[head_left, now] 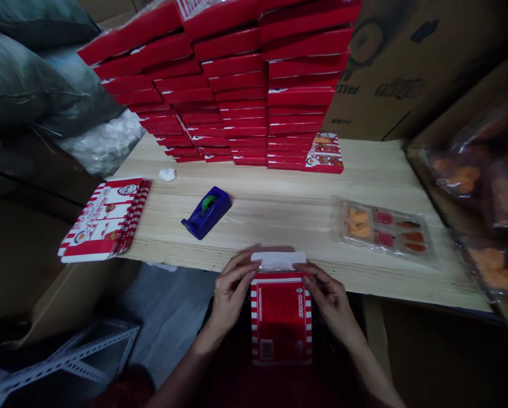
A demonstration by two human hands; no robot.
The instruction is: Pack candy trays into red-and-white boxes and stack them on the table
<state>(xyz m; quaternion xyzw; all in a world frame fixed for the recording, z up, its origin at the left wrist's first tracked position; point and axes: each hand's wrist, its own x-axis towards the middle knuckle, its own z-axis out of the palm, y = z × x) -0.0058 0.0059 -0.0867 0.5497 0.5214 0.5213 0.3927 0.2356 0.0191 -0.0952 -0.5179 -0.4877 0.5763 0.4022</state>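
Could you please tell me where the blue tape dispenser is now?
In the head view, the blue tape dispenser sits left of centre on the pale wooden table, beyond the left hand.

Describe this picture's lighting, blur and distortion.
Head view: dim, the lower right sunk in shadow; head view: stacked red boxes splay toward the top, likely wide-angle distortion; head view: bagged pieces at right look soft, and small print on the held red box is unreadable.

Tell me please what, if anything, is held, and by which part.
A red box, held at its flap end: left hand at the left corner, right hand at the right.
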